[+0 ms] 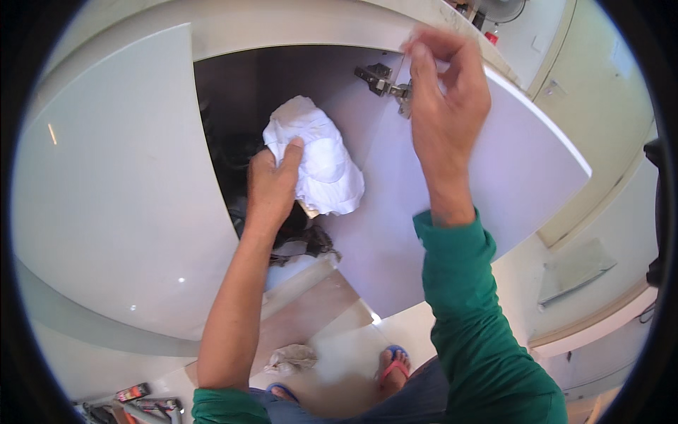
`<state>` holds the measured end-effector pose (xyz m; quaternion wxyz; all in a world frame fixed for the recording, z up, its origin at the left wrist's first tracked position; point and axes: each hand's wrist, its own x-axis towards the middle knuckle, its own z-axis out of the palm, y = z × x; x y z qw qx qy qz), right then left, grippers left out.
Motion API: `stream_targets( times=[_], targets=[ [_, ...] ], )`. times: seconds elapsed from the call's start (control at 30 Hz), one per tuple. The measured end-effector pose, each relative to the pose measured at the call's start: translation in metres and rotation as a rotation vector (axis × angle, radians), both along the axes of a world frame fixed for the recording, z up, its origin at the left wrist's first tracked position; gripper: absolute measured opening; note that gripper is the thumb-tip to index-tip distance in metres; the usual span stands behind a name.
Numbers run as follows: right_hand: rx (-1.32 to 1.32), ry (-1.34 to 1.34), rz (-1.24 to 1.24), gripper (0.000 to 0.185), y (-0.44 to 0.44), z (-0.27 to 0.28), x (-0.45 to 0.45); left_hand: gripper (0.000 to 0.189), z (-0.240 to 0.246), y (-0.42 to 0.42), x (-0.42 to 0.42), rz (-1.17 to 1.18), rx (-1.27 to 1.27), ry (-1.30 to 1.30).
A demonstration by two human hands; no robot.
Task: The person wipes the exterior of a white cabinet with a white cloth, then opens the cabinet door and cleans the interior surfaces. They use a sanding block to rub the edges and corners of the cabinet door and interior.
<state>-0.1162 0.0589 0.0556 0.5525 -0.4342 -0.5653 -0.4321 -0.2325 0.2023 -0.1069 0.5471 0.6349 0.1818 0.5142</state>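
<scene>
A white crumpled cloth bundle is in my left hand, the thumb pressed on top of it, in front of the open cabinet. A bit of yellowish material shows below the cloth. My right hand is raised at the top edge of the open cabinet door, beside a metal hinge. Its fingers are curled and slightly blurred; whether they touch the door edge is unclear. Dark items fill the shadowed cabinet inside, too dim to name.
A closed white cabinet door stands on the left. On the floor lie a crumpled beige cloth near my feet in flip-flops and several tools at the lower left. A fan is at the top right, near a cream room door.
</scene>
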Motion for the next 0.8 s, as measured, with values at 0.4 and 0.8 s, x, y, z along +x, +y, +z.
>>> stream_targets(
  times=[0.4,0.8],
  targets=[
    [-0.269,0.396,0.151,0.028,0.018,-0.057,-0.006,0.017,0.011,-0.018,-0.031,-0.025,0.332,-0.015],
    [-1.015,0.664,0.695,0.028,-0.016,-0.090,-0.051,0.016,0.021,-0.045,-0.107,0.020,0.344,-0.102]
  ],
)
